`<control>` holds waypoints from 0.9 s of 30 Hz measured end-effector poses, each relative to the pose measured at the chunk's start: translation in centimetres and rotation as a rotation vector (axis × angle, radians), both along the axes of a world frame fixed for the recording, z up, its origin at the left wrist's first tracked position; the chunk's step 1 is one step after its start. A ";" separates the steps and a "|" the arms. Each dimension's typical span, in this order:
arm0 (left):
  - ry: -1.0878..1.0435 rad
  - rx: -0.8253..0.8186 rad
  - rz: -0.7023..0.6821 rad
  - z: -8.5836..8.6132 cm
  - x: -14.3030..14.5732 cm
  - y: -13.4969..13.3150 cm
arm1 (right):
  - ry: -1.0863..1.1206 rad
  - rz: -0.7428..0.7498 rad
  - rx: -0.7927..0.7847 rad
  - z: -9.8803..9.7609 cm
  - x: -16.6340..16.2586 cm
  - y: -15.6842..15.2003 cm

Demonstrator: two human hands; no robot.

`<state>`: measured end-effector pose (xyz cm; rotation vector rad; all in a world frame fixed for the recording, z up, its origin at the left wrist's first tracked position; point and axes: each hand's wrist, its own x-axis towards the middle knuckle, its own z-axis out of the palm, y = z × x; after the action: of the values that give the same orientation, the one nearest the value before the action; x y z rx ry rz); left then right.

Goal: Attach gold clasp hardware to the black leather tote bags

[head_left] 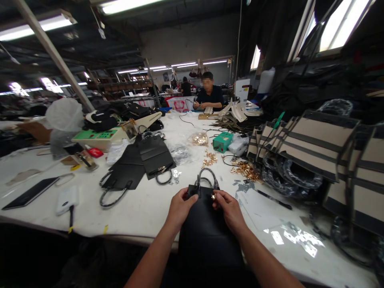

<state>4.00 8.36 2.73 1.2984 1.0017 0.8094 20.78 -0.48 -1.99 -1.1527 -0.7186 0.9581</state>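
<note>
A black handbag panel (207,224) with a looped handle (207,172) lies over the table's near edge in front of me. My left hand (182,203) grips its upper left edge, thumb on top near the handle's base. At the upper right of the panel, my right hand (226,203) pinches a small gold metal fitting (213,197) between thumb and fingertips. The fitting is close to the right base of the handle; whether it touches the leather I cannot tell. Loose gold fittings (210,159) are scattered on the table beyond the handle.
Black panels with handles (157,156) lie to the left. A larger gold heap (246,171), a green box (222,142), a pen-like black tool (273,199) and shiny metal plates (300,238) are on the right, beside stacked bag pieces (315,140). A person (210,94) sits across the table.
</note>
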 end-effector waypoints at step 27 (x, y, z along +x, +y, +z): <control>-0.477 -0.766 -0.199 -5.0 -0.8 0.4 | -0.882 0.087 -0.162 2.9 2.3 1.0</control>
<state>3.19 8.76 -2.27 0.4966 0.6721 0.4665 23.06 0.53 0.92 -1.7154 -1.4157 0.5493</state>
